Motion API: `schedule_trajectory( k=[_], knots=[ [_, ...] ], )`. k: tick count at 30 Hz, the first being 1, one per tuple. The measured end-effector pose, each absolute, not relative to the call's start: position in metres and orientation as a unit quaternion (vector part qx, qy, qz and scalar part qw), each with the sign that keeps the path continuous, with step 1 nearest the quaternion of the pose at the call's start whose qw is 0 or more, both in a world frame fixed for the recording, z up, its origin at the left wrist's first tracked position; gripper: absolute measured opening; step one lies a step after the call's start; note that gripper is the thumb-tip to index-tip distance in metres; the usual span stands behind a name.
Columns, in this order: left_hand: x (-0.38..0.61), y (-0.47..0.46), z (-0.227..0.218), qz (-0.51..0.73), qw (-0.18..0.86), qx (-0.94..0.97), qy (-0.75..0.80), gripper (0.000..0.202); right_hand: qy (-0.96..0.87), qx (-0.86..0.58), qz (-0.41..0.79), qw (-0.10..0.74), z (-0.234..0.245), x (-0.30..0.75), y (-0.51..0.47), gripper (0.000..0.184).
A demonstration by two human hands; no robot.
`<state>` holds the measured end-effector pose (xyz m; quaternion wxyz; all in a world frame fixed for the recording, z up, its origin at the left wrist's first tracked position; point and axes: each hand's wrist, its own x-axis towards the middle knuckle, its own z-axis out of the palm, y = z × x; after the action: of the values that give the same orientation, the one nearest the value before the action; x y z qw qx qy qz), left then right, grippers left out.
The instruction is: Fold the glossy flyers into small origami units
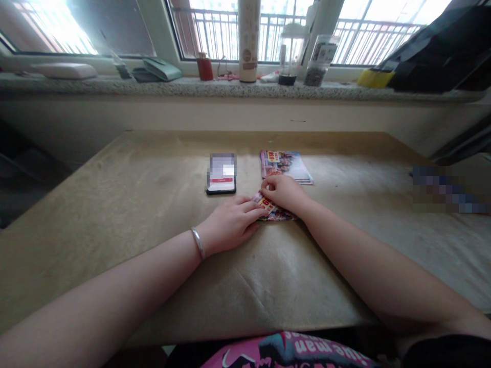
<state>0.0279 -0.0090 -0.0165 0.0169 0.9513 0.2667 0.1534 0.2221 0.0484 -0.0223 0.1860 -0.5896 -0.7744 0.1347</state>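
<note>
A colourful printed paper sheet [269,205] with yellow and red lettering lies on the table in front of me, partly covered by both hands. My left hand [235,221], with a silver bangle at the wrist, rests nearly flat on its left part, fingers stretched out. At the sheet's upper left edge, the thumb and fingers of my right hand [284,193] are pinched together on the paper. Just beyond lies a stack of similar printed sheets [289,164]. To the left of the stack is a phone [221,175] with its screen lit and blurred.
The tan-covered table [134,220] reaches to the wall below a granite windowsill [222,88]. On the sill stand a red bottle [204,67], a tall cylinder [248,46], clear containers and a black bag [433,56]. A blurred item [448,189] lies at the right edge.
</note>
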Motion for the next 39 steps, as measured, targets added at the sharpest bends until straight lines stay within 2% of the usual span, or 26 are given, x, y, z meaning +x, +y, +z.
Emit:
schedule_trajectory(
  k=[8, 16, 22, 32, 34, 36, 39],
  knots=[
    [0.023, -0.007, -0.016, 0.119, 0.016, 0.962, 0.244, 0.032, -0.771, -0.592, 0.135, 0.190, -0.024, 0.223, 0.048, 0.018],
    [0.022, -0.008, -0.015, 0.142, 0.007, 0.962, 0.235, 0.031, -0.774, -0.588, 0.136, 0.193, -0.024, 0.223, 0.047, 0.018],
    [0.019, -0.007, -0.009, 0.112, 0.026, 0.972, 0.203, 0.043, -0.773, -0.590, 0.135, 0.192, -0.025, 0.223, 0.048, 0.018],
    [0.015, -0.007, -0.011, 0.102, 0.022, 0.971, 0.214, 0.037, -0.753, -0.592, 0.189, 0.216, -0.019, 0.232, 0.045, 0.018],
    [0.015, -0.007, -0.011, 0.102, 0.024, 0.971, 0.214, 0.036, -0.758, -0.569, 0.228, 0.224, -0.015, 0.240, 0.039, 0.020],
    [0.016, -0.007, -0.011, 0.100, 0.026, 0.971, 0.216, 0.037, -0.785, -0.531, 0.238, 0.214, -0.012, 0.250, 0.031, 0.012],
    [0.017, -0.007, -0.011, 0.098, 0.027, 0.971, 0.219, 0.038, -0.859, -0.433, 0.190, 0.199, -0.011, 0.261, 0.016, 0.006]
  ],
)
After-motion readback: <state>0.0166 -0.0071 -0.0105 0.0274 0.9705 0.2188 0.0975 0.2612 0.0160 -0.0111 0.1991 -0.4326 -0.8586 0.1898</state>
